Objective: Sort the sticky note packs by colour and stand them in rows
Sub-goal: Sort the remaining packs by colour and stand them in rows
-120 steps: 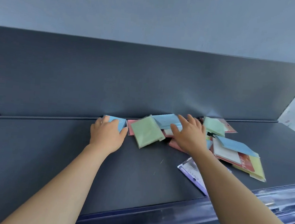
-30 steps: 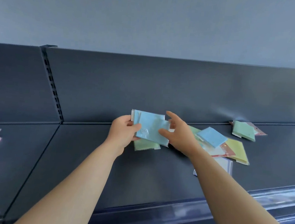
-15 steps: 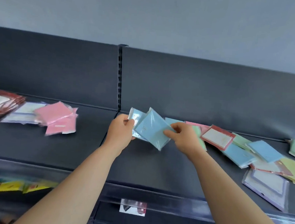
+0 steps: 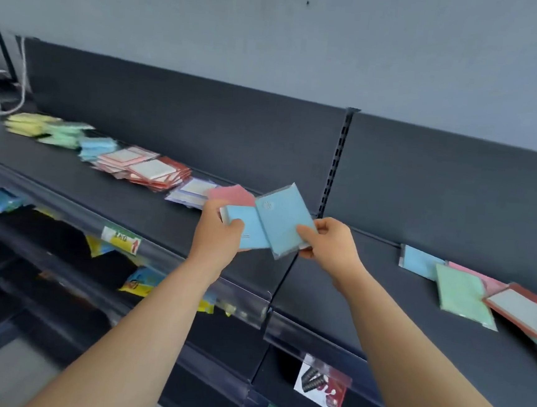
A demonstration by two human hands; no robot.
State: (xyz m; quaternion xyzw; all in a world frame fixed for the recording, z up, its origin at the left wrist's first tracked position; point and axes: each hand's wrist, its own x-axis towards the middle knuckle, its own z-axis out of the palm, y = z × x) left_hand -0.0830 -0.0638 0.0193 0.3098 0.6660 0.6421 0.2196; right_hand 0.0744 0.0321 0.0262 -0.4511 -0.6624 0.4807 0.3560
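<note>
I hold blue sticky note packs above the dark shelf [image 4: 150, 206]. My left hand [image 4: 217, 234] grips a blue pack [image 4: 247, 230] by its left end. My right hand [image 4: 330, 246] pinches the lower right corner of a second, tilted blue pack [image 4: 280, 219] that overlaps the first. On the shelf to the left lie sorted piles: yellow [image 4: 29, 124], green [image 4: 63, 135], blue [image 4: 98, 148], red-framed [image 4: 146, 170], purple-framed [image 4: 192, 191] and pink [image 4: 232, 195]. An unsorted heap at the right holds a blue pack [image 4: 418, 260], a green pack [image 4: 462, 293], a pink one [image 4: 487, 282] and a red-framed one [image 4: 524, 311].
An upright slotted post [image 4: 337, 164] divides the shelf's back panel. Clear price strips with labels [image 4: 121, 239] run along the front edge. Lower shelves hold dark goods and yellow packets [image 4: 138, 284]. White cables [image 4: 7, 96] hang at the far left.
My view has swung left, bringing the sorted piles into sight. Both hands have carried the blue packs leftward, away from the unsorted heap, which now lies at the right edge.
</note>
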